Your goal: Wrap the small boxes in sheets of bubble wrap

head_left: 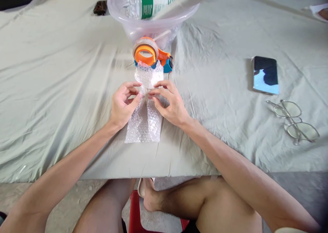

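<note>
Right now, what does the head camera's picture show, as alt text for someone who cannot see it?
A person's left hand and right hand touch bubble wrap on a grey cloth. Beyond stand an orange-and-blue tape dispenser and a basin holding a bottle; a phone and glasses lie to the right.

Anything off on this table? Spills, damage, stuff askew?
No spill or breakage that I can see. Mildly odd: the bottle lies on its side in the tub instead of upright, and the cloth is creased in many places rather than flat.
</note>
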The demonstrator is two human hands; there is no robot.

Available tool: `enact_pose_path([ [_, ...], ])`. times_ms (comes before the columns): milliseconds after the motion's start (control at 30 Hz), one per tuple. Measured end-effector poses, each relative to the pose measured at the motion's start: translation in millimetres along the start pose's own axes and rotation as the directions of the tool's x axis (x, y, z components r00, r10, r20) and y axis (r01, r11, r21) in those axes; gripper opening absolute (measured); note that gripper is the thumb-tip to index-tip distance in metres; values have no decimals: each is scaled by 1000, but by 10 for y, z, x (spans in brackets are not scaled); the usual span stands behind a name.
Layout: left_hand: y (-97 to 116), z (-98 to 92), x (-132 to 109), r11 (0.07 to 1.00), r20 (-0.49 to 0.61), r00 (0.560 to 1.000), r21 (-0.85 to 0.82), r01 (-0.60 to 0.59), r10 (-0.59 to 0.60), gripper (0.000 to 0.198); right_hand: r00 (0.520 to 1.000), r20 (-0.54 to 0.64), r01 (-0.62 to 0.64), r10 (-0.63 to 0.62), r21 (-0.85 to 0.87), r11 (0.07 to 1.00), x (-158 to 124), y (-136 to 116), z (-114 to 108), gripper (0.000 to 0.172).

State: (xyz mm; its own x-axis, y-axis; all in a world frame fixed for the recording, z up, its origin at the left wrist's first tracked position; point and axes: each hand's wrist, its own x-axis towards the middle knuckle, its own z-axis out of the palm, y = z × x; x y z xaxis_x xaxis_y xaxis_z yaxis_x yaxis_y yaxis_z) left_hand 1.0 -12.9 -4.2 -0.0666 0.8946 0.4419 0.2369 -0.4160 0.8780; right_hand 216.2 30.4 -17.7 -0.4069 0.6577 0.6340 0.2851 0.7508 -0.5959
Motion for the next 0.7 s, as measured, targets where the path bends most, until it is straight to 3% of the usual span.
enact_pose_path([
  [167, 17, 49, -25, 1000, -9, 1000, 17, 5, -5, 40, 1000, 17, 5, -6, 59, 998, 25, -1, 2, 19],
  [467, 100, 30, -60, 956, 123, 975, 206, -209, 187, 28, 999, 38, -39, 34, 143, 989, 30, 3, 0, 17],
  [700, 8, 39, -58, 952, 200, 957, 183, -245, 208, 33, 995, 68, -81, 69, 192, 978, 23, -6, -11, 32],
])
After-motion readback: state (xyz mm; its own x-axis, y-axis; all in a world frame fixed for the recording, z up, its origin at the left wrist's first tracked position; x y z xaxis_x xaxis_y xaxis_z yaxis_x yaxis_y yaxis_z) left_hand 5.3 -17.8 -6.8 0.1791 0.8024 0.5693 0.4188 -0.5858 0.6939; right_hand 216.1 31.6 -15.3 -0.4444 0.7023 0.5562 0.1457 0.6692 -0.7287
